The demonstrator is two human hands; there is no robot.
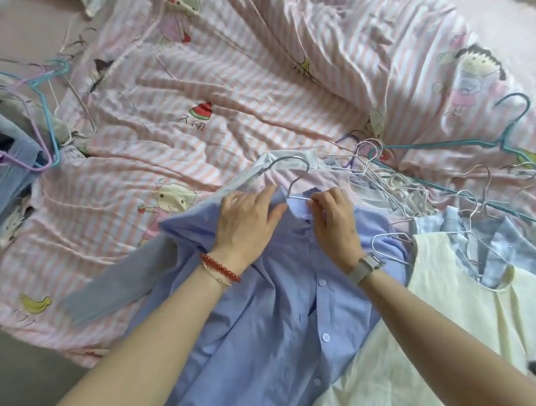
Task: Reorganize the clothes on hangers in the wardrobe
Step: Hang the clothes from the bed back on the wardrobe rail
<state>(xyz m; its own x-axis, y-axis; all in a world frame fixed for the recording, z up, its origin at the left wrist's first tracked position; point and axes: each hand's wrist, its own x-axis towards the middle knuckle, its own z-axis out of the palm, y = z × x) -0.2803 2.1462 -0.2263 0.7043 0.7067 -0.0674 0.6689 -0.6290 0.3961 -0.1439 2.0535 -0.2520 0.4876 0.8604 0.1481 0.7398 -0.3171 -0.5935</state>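
Shirt [275,309], blue and buttoned, lies on the pink striped quilt [203,115] at near centre, a white wire hanger [292,179] poking from its collar. Far left lie loose coloured hangers [42,104]. Left hand [247,223], fingers straight, presses flat on the shirt's left shoulder. Right hand [333,217] pinches the hanger's wire just beside the collar. Right of the shirt lies a cream sleeveless top [457,300]; beyond it, a tangle of hangers [413,183]
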